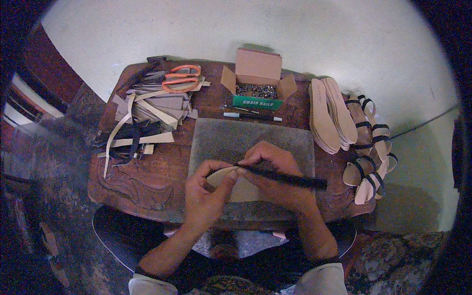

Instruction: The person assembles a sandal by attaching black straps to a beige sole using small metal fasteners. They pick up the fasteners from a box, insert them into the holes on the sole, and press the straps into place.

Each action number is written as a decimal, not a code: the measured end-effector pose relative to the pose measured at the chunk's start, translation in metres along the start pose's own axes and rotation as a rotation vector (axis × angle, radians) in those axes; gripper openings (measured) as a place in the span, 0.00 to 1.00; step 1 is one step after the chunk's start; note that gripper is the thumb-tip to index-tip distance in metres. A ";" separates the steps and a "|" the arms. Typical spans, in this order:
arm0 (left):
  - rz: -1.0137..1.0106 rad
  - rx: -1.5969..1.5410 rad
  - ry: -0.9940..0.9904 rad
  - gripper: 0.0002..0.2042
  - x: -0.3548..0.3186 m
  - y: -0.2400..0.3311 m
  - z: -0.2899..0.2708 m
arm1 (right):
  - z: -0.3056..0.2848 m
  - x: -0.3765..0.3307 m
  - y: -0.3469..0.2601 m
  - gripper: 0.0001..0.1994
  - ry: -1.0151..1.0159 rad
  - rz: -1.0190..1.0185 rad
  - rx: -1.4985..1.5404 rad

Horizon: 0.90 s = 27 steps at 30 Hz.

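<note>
Centrally, on grey stone slab (231, 137): tan sole piece (241, 187), leaf-shaped, pale matt leather or board, flat, pointed end toward left, lower part hidden by hands. Pinched at near-left edge by left hand (204, 196), thumb and fingers closed narrowly on rim. Crossed by black tool (285, 178), slim, straight, rod-like, tip at sole's upper edge, handle running out past slab's right side; gripped by right hand (275, 172), fingers curled tight round it near tip.

Slab: rectangular, speckled, rough-grained, square edges, bare across far half, resting on dark carved wooden table (142, 182), worn, glossy, relief carving at slab's left.

Beyond slab's far edge: pen (253, 116), thin, pale with dark cap end, lying parallel to edge; past it, open cardboard box (258, 78) with green front, flaps spread, filled with small dark metal nails.

Left of slab, far corner: heap of tan strips (147, 110), cut leather or card, flat and curling, mixed with black straps; orange-handled scissors (181, 78) on top, blades not clear.

Right of slab: stack of insoles (329, 113), long, pale, smooth, leaning on edge; further right, sandals (368, 147), tan soles with black straps, piled at table's rim, some overhanging.

Near edge of slab: close to table's front edge, forearms crossing it. Pale floor beyond table's far and right sides.
</note>
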<state>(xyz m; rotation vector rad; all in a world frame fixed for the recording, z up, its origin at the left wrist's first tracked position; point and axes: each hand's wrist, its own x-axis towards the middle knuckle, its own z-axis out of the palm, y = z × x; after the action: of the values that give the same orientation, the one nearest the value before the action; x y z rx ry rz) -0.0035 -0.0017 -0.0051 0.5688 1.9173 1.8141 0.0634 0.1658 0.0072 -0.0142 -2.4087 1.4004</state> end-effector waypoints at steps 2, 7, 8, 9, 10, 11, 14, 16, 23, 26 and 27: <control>-0.083 0.015 -0.015 0.09 0.001 0.010 -0.001 | -0.003 0.002 -0.012 0.07 0.018 0.023 -0.030; -0.129 -0.017 0.016 0.09 0.003 0.003 0.000 | -0.008 0.004 -0.020 0.08 0.088 -0.002 -0.106; -0.177 -0.048 0.008 0.09 0.004 0.003 0.000 | -0.010 0.004 -0.023 0.08 0.086 -0.025 -0.142; -0.167 -0.036 0.019 0.09 0.005 0.001 -0.002 | -0.011 0.004 -0.028 0.08 0.079 0.006 -0.140; -0.156 -0.024 0.030 0.09 0.006 0.000 -0.004 | -0.011 0.003 -0.035 0.08 0.073 0.037 -0.137; -0.145 -0.012 0.042 0.09 0.007 -0.002 -0.005 | -0.011 0.002 -0.040 0.08 0.066 0.068 -0.135; -0.105 -0.091 0.055 0.08 0.007 -0.002 -0.003 | -0.003 -0.002 -0.054 0.10 0.045 0.072 -0.152; -0.170 -0.095 0.049 0.08 0.007 0.003 -0.003 | 0.000 -0.006 -0.054 0.13 0.017 0.056 -0.214; -0.096 -0.116 0.075 0.09 0.012 -0.006 -0.009 | 0.013 -0.009 -0.052 0.21 -0.061 -0.060 -0.199; -0.232 -0.237 0.071 0.09 0.013 0.004 -0.008 | 0.015 -0.014 -0.051 0.22 -0.178 -0.016 -0.246; -0.189 -0.248 0.084 0.09 0.013 0.001 -0.009 | 0.016 -0.013 -0.052 0.23 -0.179 -0.015 -0.210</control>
<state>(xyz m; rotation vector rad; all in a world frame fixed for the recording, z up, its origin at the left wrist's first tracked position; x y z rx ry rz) -0.0199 -0.0016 -0.0044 0.2236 1.6975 1.9375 0.0794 0.1235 0.0403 0.0793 -2.6872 1.1814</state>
